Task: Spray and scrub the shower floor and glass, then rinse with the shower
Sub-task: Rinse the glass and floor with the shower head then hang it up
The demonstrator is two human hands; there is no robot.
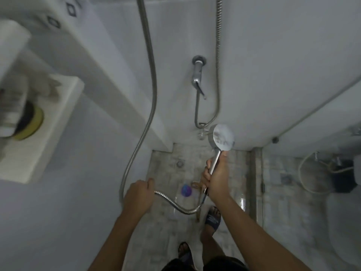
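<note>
We've got the shower head (223, 136) in our right hand (216, 178). The fingers are wrapped tight round the chrome handle, and the round face is tipped up toward the wall at about 12 o'clock from the hand. Our left hand (138, 194) is curled around the metal hose (176, 205). The hose sags in a loop between both hands and also climbs the wall at 12 o'clock from the left hand.

The shower floor (166, 173) is right below us, greyish blotchy tile, with a small round drain (180, 163) at roughly 10 o'clock from the right hand. A purple-blue round thing (186, 190) sits on the floor between our hands, and honestly we can't tell what it is. The wall tap (198, 75) is up at 12 o'clock. Our feet, in dark slippers (213, 219), are down at 6 o'clock. Over at 9 o'clock there's a white shelf (58, 106) carrying a yellow-rimmed thing (34, 122) that's too blurry to make out.
</note>
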